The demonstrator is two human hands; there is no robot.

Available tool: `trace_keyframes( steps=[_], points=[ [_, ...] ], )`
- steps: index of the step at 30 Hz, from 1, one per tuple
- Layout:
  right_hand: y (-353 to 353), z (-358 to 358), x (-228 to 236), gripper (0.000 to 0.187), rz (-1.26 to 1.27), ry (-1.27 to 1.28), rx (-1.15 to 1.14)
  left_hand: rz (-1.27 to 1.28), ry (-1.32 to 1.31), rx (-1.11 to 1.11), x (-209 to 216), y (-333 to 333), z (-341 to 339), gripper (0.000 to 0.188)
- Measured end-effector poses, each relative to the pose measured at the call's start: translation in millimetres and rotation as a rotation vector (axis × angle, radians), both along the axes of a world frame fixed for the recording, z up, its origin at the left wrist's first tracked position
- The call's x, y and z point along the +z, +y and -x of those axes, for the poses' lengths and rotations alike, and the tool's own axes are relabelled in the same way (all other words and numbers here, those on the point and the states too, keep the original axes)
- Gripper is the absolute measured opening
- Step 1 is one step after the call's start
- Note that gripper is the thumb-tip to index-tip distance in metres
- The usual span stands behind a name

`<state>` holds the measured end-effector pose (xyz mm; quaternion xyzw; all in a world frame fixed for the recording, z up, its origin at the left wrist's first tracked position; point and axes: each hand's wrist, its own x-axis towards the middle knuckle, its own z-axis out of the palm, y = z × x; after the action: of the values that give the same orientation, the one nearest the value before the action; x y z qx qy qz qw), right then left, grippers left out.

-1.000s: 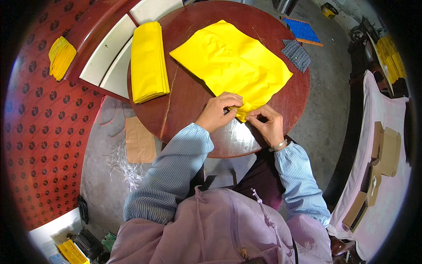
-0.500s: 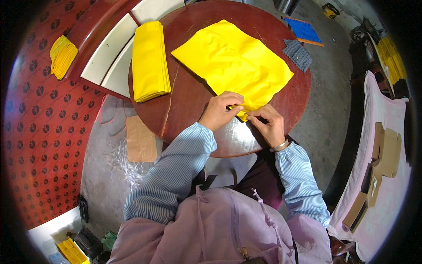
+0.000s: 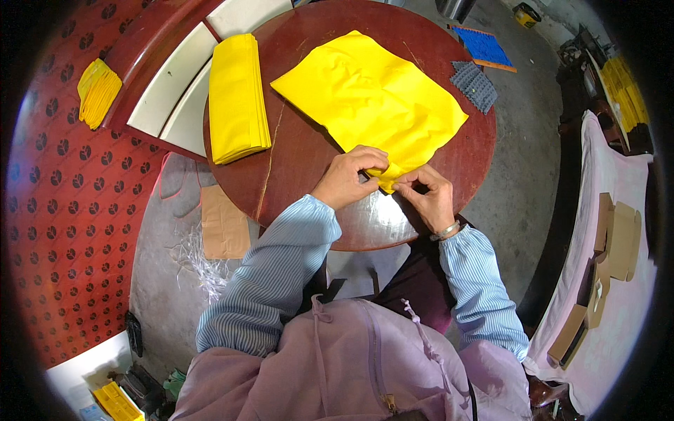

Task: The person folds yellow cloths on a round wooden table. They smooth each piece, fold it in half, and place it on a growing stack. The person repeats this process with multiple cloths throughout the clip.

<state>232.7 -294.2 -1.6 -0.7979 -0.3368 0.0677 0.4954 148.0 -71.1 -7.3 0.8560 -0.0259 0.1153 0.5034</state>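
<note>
A yellow fabric sheet or bag (image 3: 375, 95), lightly creased, lies spread over the round dark-red table (image 3: 302, 168). Its near corner is gathered close to the table's front edge. There my left hand (image 3: 349, 177) pinches the fabric between thumb and fingers. Just to the right, my right hand (image 3: 430, 198), with a bracelet at the wrist, pinches the same corner with thumb and forefinger. Only a small folded bit of the corner shows between the two hands. Left of the sheet, a thick stack of folded yellow fabric (image 3: 237, 98) rests on the table.
A grey bumpy mat piece (image 3: 474, 85) lies at the table's right edge, near a blue panel (image 3: 486, 46). Brown paper (image 3: 225, 223) and white strings (image 3: 203, 263) are on the floor at left. A cardboard box (image 3: 597, 277) sits on a pink-covered surface at right.
My left hand has shifted very slightly at the corner, its fingertips drawing a little apart from the right hand's. The right hand keeps its pinch; the sheet lies almost the same.
</note>
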Motion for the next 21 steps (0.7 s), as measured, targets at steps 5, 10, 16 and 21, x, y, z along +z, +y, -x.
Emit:
trace_keyframes(
  steps=[5,10,16,21],
  points=[
    [0.3,1.0,3.8,0.023,-0.018,-0.047,0.028,0.053,0.005,0.104,-3.8,-9.2,-3.2,0.021],
    [0.9,1.8,6.7,0.017,-0.007,-0.176,0.052,0.043,0.055,0.116,-2.7,-9.1,-2.9,0.018],
    [0.2,2.1,5.3,0.015,-0.005,-0.064,0.015,0.021,-0.025,0.046,-3.0,-3.0,-3.7,0.017],
    [-0.2,1.1,4.8,0.016,-0.005,-0.02,0.012,0.034,0.007,0.024,-1.2,0.0,-1.1,0.019]
  ],
)
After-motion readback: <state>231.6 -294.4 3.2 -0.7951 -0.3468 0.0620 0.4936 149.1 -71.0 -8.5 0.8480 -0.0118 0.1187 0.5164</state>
